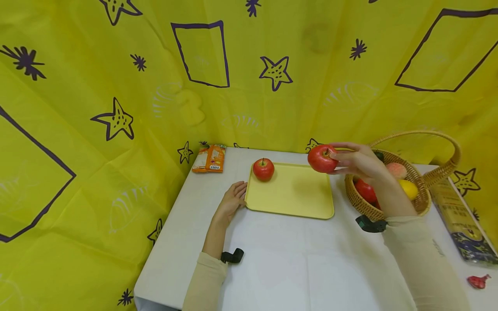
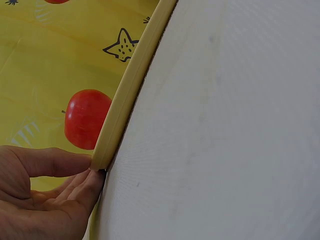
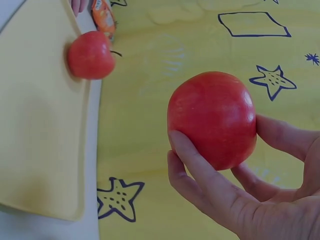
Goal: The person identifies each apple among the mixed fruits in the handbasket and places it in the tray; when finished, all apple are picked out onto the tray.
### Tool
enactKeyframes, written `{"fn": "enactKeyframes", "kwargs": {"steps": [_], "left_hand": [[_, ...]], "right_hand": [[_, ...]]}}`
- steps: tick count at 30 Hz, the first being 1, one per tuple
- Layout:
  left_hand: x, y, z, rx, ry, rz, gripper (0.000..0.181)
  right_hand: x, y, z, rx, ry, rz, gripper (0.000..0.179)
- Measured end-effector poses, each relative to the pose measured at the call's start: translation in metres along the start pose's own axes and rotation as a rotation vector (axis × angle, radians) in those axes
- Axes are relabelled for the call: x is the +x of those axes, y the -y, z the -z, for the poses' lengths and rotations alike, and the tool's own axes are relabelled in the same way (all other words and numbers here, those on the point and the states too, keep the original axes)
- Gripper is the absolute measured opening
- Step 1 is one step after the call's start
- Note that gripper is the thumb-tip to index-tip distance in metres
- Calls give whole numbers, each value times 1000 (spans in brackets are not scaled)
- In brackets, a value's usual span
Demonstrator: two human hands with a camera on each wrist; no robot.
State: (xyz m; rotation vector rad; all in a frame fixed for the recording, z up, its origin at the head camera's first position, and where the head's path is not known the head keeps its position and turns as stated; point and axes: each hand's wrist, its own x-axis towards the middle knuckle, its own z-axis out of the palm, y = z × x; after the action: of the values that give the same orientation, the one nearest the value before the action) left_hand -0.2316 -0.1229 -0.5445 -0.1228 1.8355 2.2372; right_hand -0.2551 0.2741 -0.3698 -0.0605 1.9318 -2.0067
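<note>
My right hand (image 1: 359, 162) grips a red apple (image 1: 322, 158) in the air, above and beyond the right end of a yellow tray (image 1: 292, 194). In the right wrist view, the fingers and thumb wrap the sides of that apple (image 3: 212, 120). A second red apple (image 1: 263, 169), stem up, sits at the tray's far left corner. At the tray's left edge is my left hand (image 1: 231, 201). The left wrist view shows its thumb and fingers pinching the tray's rim (image 2: 120, 110) near a corner.
Right of the tray stands a wicker basket (image 1: 424, 203) with a tall handle, holding several fruits, partly hidden by my right forearm. A flat package (image 1: 463, 220) and a small red item (image 1: 478, 281) lie farther right. An orange snack bag (image 1: 210, 159) lies back left, by the yellow curtain (image 1: 241, 103).
</note>
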Motion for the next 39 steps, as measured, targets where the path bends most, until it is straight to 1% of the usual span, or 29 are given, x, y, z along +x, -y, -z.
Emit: {"fn": "enactKeyframes", "kwargs": {"steps": [3,9,19,23,32,39], "left_hand": [[0,0,0,1,-2,2,90],[-1,-1,1,6,-1,3,89],[-1,-1,-1,21,-1,-19,89],[-1,-1,-1,15,6,-13,89],[-3,-2,-1,10,8,-9,89],[-2,-1,0,12,13,-20,89]], "right_hand": [[6,-1,-5,-36,4,-7,62],[19,-6,-13,-89,7,-33,65],[41,-22,-23,-56,12,-76,64],[48,-27,-29,-60,21,-103,65],[70,-44,-38,-50,1,-154,67],[79,-56,-47,-50,-19,-181,68]]}}
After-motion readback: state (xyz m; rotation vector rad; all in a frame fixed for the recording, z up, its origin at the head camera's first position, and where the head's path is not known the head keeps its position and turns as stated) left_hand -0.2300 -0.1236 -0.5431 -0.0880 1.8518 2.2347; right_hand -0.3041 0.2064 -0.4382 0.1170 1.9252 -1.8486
